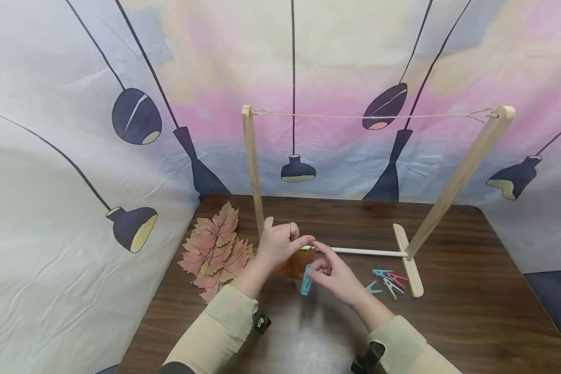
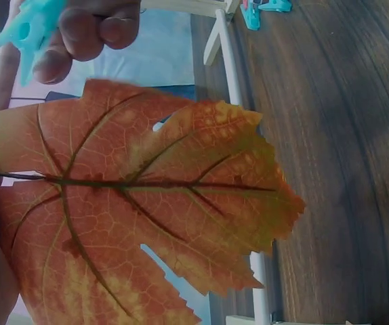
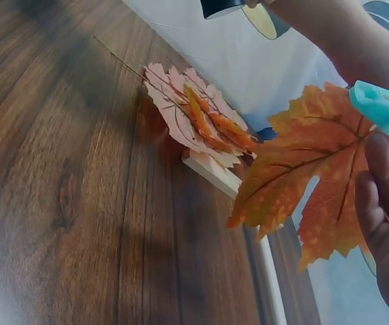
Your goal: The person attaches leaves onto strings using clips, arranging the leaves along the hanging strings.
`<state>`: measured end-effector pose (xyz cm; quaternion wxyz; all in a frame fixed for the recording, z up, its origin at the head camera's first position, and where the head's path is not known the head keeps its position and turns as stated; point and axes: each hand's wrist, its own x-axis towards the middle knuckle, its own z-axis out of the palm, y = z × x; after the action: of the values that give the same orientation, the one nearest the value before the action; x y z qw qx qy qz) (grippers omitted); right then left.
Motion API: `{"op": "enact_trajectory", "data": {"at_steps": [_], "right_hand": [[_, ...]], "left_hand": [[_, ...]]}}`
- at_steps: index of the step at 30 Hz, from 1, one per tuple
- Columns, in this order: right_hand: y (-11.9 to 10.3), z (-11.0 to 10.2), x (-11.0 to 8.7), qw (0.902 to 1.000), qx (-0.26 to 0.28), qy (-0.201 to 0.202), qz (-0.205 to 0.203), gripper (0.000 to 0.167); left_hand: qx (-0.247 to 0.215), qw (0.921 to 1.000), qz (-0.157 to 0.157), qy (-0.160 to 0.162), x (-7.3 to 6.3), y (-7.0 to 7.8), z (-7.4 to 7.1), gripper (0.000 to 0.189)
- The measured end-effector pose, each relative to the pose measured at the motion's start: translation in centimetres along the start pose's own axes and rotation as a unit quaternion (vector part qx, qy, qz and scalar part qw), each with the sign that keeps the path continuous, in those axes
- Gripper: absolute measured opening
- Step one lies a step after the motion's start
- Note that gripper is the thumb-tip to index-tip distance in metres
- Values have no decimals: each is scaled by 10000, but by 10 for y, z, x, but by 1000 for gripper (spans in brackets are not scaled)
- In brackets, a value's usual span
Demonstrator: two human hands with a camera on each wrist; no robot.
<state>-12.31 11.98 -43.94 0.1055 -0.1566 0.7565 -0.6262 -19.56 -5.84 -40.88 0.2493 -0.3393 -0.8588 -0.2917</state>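
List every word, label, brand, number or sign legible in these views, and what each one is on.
None: no text can be read in any view.
The orange leaf, blue clothespin and wooden frame show no lettering.
The backdrop shows only lamp pictures.
The black wrist cameras are too small to tell whether they bear markings.
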Motion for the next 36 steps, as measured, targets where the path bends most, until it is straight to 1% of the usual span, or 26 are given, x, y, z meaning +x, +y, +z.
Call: {"op": "enact_trajectory", "data": {"at_steps": [2,3,5,7,8,10,13,15,19,22,25,28,30,33,36], "right_hand": [[-2,1,0,10000,-16,32,85,58],[-2,1,1,9999,26,42,142,55],[-1,2,1,9996,-71,147,213,48],[5,3,4,9991,-202,279,242,41],[7,3,4,9989,-257,323,230,40],[9,4,6,9983,-389,356,249,40],[10,7,6,9990,-275,112,333,47],[8,9,5,9988,-256,-91,403,51],[4,13,2,9974,-216,-406,549,55],[1,16,1,9963,-178,-479,695,56],[-2,18,0,9953,-275,-415,832,49],[-2,18,0,9953,-478,-204,819,36],[-1,17,0,9947,-686,-4,763,29],[1,15,-1,9934,-877,241,695,23],[1,13,-3,9933,-876,278,706,21]], "left_hand": [[-50,10000,17,-15,0,0,1,50],[-68,10000,41,-27,0,0,2,48],[-76,9999,53,-72,0,1,3,44],[-71,9999,28,-138,0,1,4,40],[-49,9999,46,-139,-1,1,5,40],[-90,9999,3,-135,-3,1,7,41],[-121,9999,-71,-36,-5,1,10,47],[-95,9998,-27,169,-6,1,11,53],[9,9960,244,860,-1,3,10,60],[44,9904,444,1307,3,5,9,61],[164,9869,536,1513,5,8,8,62],[195,9859,552,1565,6,9,8,62],[113,9869,545,1515,6,10,8,62],[-48,9884,520,1423,6,11,8,61],[-174,9898,454,1337,5,12,7,61]]}}
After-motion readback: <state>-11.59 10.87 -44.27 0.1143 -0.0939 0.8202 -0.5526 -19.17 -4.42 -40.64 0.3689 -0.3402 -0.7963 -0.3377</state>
